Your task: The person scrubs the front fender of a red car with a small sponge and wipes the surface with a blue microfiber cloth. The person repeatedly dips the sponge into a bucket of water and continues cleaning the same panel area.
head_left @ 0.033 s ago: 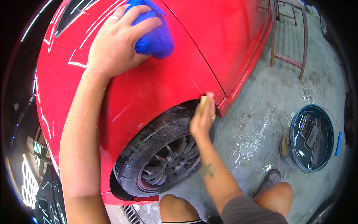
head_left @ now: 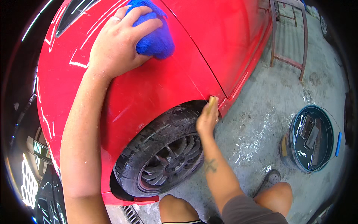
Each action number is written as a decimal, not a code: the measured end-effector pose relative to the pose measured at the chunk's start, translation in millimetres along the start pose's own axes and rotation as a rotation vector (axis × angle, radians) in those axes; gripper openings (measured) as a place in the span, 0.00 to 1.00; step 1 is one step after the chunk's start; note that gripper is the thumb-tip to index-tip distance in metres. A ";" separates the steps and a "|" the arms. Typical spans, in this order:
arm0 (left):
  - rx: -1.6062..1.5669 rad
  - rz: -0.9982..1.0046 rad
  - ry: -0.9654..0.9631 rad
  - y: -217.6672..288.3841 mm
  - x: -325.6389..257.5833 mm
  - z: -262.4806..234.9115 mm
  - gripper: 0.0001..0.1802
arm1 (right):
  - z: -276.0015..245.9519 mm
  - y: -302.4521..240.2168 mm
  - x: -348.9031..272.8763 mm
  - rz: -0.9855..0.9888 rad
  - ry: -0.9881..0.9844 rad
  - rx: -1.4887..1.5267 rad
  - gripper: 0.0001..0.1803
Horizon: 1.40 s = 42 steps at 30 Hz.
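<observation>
Holding a tan sponge (head_left: 212, 103) upright, right hand (head_left: 207, 120) at wheel arch (head_left: 175, 106).

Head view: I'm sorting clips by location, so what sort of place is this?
Probably a car wash or detailing bay. The left hand presses a blue cloth on a red car, the right hand holds a small tan pad at the wheel arch, and a bucket of water stands on wet concrete floor.
</observation>
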<state>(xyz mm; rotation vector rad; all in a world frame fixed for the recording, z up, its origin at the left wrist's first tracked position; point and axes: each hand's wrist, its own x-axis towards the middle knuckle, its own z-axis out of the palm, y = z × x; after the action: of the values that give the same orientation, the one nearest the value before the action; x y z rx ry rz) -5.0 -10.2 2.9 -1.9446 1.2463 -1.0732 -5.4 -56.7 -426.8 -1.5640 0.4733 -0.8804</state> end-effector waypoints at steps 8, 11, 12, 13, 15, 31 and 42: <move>0.007 -0.019 -0.007 1.1 -0.4 4.6 0.44 | 10.4 33.5 2.0 0.135 -0.050 0.105 0.34; 0.016 -0.013 -0.018 0.0 -3.0 4.6 0.44 | 13.4 37.0 -4.5 0.100 -0.047 0.134 0.34; 0.014 -0.005 -0.010 0.4 0.1 5.1 0.44 | 14.1 43.3 2.0 0.053 -0.028 0.099 0.34; 0.011 0.004 -0.003 0.4 4.3 5.4 0.44 | 13.8 50.6 11.4 0.005 -0.009 0.063 0.34; 0.043 -0.005 -0.036 -1.8 -3.5 2.9 0.44 | 6.8 37.1 47.7 0.136 -0.060 -0.030 0.35; 0.061 0.039 -0.006 -2.8 0.1 3.1 0.43 | 3.1 46.9 22.7 0.055 -0.125 -0.016 0.35; 0.032 0.011 -0.010 -4.8 -0.4 7.1 0.44 | 1.0 60.2 69.0 0.296 -0.136 0.198 0.37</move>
<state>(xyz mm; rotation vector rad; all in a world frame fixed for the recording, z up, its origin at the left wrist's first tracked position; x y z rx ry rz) 3.2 -7.6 3.1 -1.9145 1.2261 -1.0698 49.5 -118.3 -466.4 -1.3220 0.4895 -0.5711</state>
